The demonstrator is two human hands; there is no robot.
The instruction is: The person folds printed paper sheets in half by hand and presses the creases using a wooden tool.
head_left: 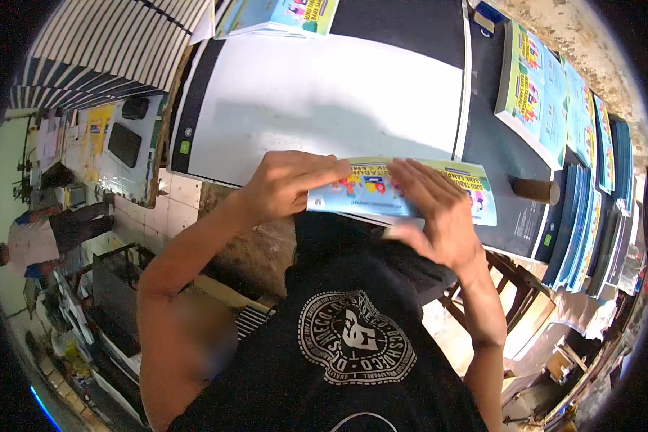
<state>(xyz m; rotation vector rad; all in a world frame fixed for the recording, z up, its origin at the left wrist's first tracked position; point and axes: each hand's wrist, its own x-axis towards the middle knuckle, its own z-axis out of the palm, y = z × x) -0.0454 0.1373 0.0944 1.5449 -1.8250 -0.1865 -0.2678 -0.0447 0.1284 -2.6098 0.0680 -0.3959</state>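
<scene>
A printed cover sheet [367, 191], blue and yellow with cartoon figures, lies along the near edge of the work table, in front of my body. My left hand [284, 183] grips its left end, fingers together over the upper edge and thumb hidden. Across its right half rests my right hand [439, 209], fingers stretched out flat on the paper and thumb out towards me, slightly blurred. Whether the sheet is folded over or has pages inside, I cannot tell. Beneath its far edge is a white board [331, 93] with dark borders.
Matching printed sheets [281, 16] are stacked at the far edge, with more stacks [529, 93] on the right. A round wooden handle [536, 190] stands near bound blue booklets [574, 223]. Large striped stacks [108, 43] fill the far left. Another person [36, 237] is at left.
</scene>
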